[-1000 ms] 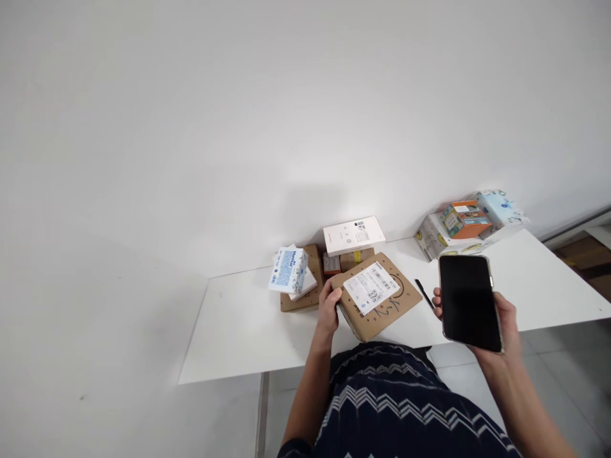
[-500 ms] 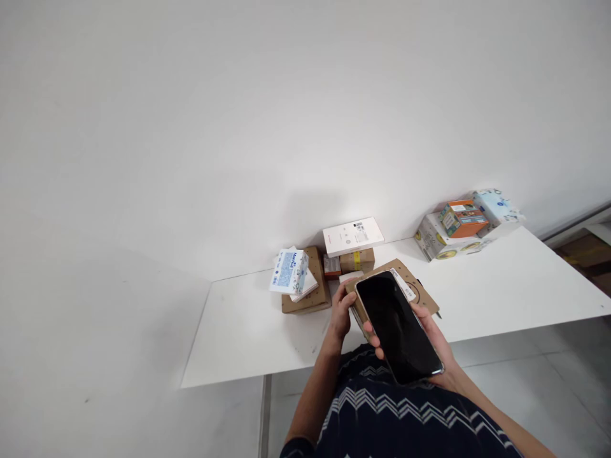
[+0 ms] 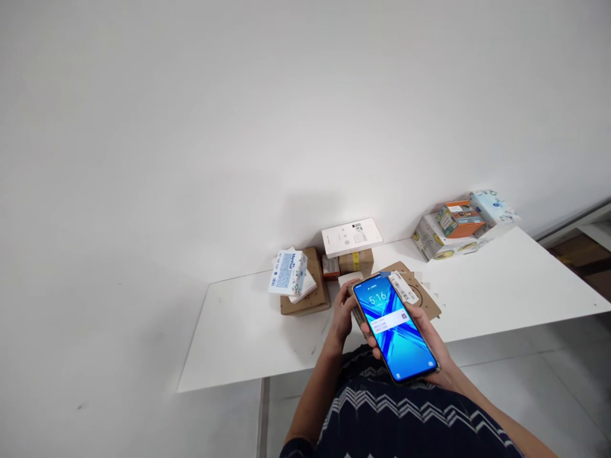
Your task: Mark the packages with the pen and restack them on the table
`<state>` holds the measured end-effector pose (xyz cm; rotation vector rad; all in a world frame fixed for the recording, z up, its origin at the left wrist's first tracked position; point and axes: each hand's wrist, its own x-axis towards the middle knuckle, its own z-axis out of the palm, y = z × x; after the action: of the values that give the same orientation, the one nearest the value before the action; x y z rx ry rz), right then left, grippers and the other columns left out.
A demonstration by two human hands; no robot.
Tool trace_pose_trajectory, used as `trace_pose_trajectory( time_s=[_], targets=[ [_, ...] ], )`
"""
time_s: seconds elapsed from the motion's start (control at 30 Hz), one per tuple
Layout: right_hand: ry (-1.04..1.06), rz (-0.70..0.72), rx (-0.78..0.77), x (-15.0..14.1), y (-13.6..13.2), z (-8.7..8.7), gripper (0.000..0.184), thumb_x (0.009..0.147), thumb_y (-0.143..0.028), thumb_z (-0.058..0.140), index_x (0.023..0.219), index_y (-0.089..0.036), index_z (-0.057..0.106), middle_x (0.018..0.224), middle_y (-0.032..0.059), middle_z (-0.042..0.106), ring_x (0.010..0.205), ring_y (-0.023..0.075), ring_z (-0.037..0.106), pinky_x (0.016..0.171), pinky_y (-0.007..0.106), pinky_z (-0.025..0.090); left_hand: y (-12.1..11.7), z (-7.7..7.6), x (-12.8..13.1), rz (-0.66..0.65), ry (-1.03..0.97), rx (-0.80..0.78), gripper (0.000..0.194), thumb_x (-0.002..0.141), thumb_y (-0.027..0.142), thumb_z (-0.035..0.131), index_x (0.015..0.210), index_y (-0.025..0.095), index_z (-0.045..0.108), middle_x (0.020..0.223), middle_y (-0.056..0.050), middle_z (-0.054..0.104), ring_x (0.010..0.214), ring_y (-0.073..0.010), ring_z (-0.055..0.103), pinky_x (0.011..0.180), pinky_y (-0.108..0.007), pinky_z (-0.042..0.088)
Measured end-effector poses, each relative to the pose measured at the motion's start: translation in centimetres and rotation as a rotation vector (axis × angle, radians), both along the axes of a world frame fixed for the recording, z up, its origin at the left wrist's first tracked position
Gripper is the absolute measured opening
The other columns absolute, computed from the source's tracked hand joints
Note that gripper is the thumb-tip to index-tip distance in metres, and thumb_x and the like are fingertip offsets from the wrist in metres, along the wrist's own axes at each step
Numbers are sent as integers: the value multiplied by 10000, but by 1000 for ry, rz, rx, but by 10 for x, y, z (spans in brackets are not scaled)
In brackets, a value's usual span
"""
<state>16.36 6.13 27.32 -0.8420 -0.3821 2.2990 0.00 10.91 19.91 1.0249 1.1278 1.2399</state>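
Note:
My right hand (image 3: 436, 350) is closed round a smartphone (image 3: 398, 334), fingertips curled over its left edge. The phone's lit screen shows the time 5:16 and a notification over a blue background. Behind the phone is a flat brown cardboard box (image 3: 429, 305) with a white label, partly hidden. My left hand (image 3: 342, 315) grips the left end of this box, fingers bent round its edge. The box is held above the front part of the white table (image 3: 233, 337).
At the back left, a brown carton (image 3: 305, 308) carries a blue-and-white packet (image 3: 287, 272). A white flat box (image 3: 352, 237) rests on smaller boxes by the wall. To the right are an avocado-print box (image 3: 432, 238), an orange box (image 3: 461, 219) and a light-blue packet (image 3: 496, 213).
The phone's screen has gone from black to lit. Both hands keep their grips, with the phone shifted very slightly left.

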Motion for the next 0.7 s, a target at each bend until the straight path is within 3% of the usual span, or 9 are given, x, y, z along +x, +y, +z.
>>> trace_pose_trajectory(
  time_s=[0.13, 0.27, 0.43, 0.57, 0.7],
  targets=[
    [53, -51, -52, 4, 1, 1, 620, 856, -624, 354, 1116, -145, 649, 1016, 150, 722, 854, 264, 694, 779, 406, 544, 1, -3, 2, -9, -19, 13, 363, 754, 319, 583, 1090, 200, 650, 1115, -44, 670, 1086, -251, 563, 982, -369, 399],
    [38, -173, -22, 33, 3, 2, 581, 847, -604, 405, 1136, -158, 640, 1029, 140, 725, 879, 282, 695, 806, 429, 545, -2, -11, 13, 40, -74, -51, 365, 761, 381, 591, 1078, 210, 644, 1049, -34, 678, 995, -236, 583, 909, -355, 439],
    [-90, -635, -14, 99, 3, 2, 570, 795, -574, 506, 1250, -238, 578, 1066, 108, 719, 907, 301, 692, 820, 486, 553, -5, -16, 35, 59, -149, -158, 359, 740, 357, 601, 1059, 201, 653, 1003, -35, 688, 956, -222, 591, 847, -314, 453],
    [-373, -957, -81, 140, -3, -24, 504, 782, -480, 520, 1206, -222, 611, 1045, 126, 718, 865, 292, 698, 735, 480, 592, 6, -17, 58, 52, -227, -219, 294, 740, 343, 617, 983, 189, 675, 965, -34, 701, 926, -210, 603, 824, -297, 452],
    [-459, -999, -262, 156, -18, -70, 384, 785, -375, 521, 1097, -178, 628, 901, 127, 730, 771, 265, 709, 637, 430, 605, 28, -31, 91, 118, -353, -321, 312, 716, 386, 656, 940, 169, 675, 923, -42, 704, 893, -210, 624, 800, -299, 458]
  ],
)
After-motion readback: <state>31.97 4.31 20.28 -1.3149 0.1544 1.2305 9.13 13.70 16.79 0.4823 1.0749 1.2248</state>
